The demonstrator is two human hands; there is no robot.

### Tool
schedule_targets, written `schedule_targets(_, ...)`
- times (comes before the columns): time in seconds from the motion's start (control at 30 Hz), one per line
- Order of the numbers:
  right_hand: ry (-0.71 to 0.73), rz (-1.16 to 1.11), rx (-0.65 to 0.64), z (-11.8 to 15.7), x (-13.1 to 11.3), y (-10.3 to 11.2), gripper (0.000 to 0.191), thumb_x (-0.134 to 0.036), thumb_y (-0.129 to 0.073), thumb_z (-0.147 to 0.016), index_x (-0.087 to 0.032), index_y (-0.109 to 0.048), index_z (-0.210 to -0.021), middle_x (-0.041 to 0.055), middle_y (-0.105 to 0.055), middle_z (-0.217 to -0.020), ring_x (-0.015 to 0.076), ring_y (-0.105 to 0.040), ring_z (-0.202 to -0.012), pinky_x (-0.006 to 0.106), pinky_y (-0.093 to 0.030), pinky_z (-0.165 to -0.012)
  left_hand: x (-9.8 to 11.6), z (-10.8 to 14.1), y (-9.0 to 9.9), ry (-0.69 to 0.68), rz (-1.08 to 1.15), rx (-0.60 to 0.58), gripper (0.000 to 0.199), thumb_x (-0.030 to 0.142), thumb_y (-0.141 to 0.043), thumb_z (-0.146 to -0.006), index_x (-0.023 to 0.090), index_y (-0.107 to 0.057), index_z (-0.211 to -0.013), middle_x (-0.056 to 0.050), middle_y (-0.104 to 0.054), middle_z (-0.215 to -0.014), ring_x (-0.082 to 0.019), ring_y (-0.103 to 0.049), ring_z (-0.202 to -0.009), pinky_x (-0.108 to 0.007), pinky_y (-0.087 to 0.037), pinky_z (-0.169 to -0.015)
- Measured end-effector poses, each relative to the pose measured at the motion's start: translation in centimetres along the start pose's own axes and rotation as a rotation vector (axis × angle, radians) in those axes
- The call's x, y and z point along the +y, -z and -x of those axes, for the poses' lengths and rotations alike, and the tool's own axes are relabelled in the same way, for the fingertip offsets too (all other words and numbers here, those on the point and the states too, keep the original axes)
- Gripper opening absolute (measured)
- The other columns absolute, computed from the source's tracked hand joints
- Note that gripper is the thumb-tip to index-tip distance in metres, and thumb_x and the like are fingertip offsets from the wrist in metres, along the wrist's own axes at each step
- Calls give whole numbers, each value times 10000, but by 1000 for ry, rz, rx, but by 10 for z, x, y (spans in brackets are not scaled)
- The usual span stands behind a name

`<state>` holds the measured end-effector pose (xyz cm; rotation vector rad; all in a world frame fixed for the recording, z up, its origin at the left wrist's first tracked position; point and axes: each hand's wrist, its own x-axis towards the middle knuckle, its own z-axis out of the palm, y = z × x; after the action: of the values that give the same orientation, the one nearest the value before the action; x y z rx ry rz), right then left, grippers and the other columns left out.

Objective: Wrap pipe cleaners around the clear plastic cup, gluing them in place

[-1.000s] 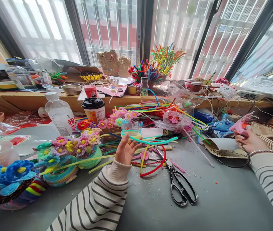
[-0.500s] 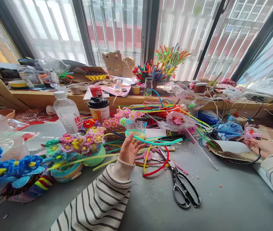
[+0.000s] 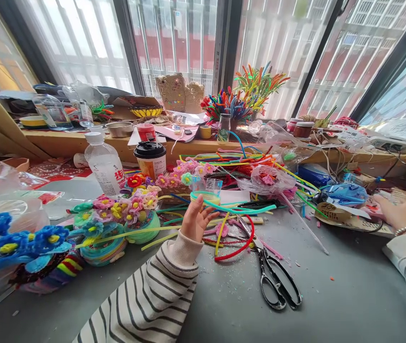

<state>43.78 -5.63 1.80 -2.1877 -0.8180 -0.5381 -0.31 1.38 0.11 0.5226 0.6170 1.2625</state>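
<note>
My left hand (image 3: pixel 196 220) holds a clear plastic cup (image 3: pixel 208 190) with a turquoise pipe cleaner (image 3: pixel 249 210) round it, one long end sticking out to the right. The thumb and fingers grip the near side of the cup. At the far right, my right hand (image 3: pixel 401 212) is at a heap of packaging, beside a brown paper sheet (image 3: pixel 349 220); its fingertips are hidden. Black-handled scissors (image 3: pixel 278 281) lie on the grey table (image 3: pixel 231 309), near a bent red pipe cleaner (image 3: pixel 240 255).
Flower-topped pipe cleaner baskets (image 3: pixel 103 245) stand at the left, behind them a bottle (image 3: pixel 105 166) and a lidded paper cup (image 3: pixel 150 159). Loose pipe cleaners (image 3: pixel 224 159) are heaped at the middle back. A cluttered sill (image 3: pixel 117 139) runs below the windows.
My right hand has moved onto the packaging and let go of the dark cord or handle near it. The brown sheet now lies flatter. My left hand still holds the cup.
</note>
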Motion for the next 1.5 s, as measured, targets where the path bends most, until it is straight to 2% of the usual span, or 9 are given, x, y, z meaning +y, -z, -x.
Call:
schedule_targets(0.07, -31, -63, -14, 15, -20, 5, 612, -266, -572, -724, 125, -426, -1172, 397, -450, -1156, 400, -460, -1086, 479, -382, -758, -1, -1, 1, -2, -11, -5, 373, 319, -712, -538, 194, -483, -805, 1, -562, -739, -143, -571, -654, -312, -464, -666)
schedule_targets(0.23, 160, -325, -224, 82, -89, 32, 370, -372, -448, -819, -171, -542, -1116, 98, -595, -1121, 179, -557, -1006, 264, -430, -808, -4, -2, 3, -32, -43, -42, 398, 345, -724, -531, 191, -510, -830, -9, -581, -790, -147, -585, -694, -298, -470, -662)
schedule_targets(0.33, 341, -600, -476, 127, -124, 47, 358, -440, -433, -816, -200, -549, -1055, 90, -598, -1082, 193, -565, -971, 302, -454, -799, -3, -3, 3, -46, -62, -38, 434, 361, -744, -496, 184, -509, -815, 3, -572, -757, -132, -579, -677, -286, -477, -654)
schedule_targets(0.47, 534, -734, -556, 173, -145, 51, 306, -397, -459, -818, -239, -524, -1073, 57, -558, -1138, 197, -505, -1063, 358, -400, -914, -1, -3, 2, -63, -66, -5, 460, 384, -754, -461, 187, -485, -778, 14, -560, -723, -128, -581, -661, -280, -474, -638)
schedule_targets(0.77, 400, -656, -654, 223, -111, 54, 272, -371, -442, -826, -253, -547, -1048, 34, -601, -1087, 173, -574, -989, 288, -472, -854, 7, -1, 0, -130, 35, 83, 438, 422, -727, -462, 202, -474, -743, 24, -530, -669, -138, -590, -651, -265, -458, -612)
schedule_targets(1.07, 386, -422, -648, 218, -76, 84, 284, -448, -458, -787, -251, -661, -814, 12, -691, -860, 163, -654, -786, 195, -520, -687, 8, -1, -2, -92, 54, 71, 443, 431, -742, -424, 195, -501, -711, 17, -529, -659, -155, -600, -661, -254, -453, -595)
schedule_targets(1.17, 485, -406, -705, 219, -75, 93, 263, -428, -458, -791, -263, -660, -760, -3, -692, -791, 151, -657, -713, 178, -520, -652, 10, -1, -2, -86, 50, 71, 405, 431, -723, -464, 193, -501, -706, 15, -525, -667, -148, -595, -664, -252, -448, -603)
schedule_targets(1.3, 610, -389, -782, 220, -75, 96, 252, -402, -446, -802, -272, -654, -746, -12, -690, -755, 144, -657, -677, 170, -520, -627, 11, 1, -2, -80, 43, 71, 350, 440, -677, -536, 195, -502, -714, 12, -520, -683, -140, -588, -665, -259, -442, -626)
schedule_targets(1.5, 558, -313, -762, 216, -67, 95, 285, -437, -430, -798, -284, -650, -700, -31, -690, -724, 151, -660, -663, 194, -525, -614, 11, 1, -3, -74, 43, 62, 357, 449, -668, -541, 194, -498, -725, 11, -510, -693, -142, -587, -673, -260, -439, -632)
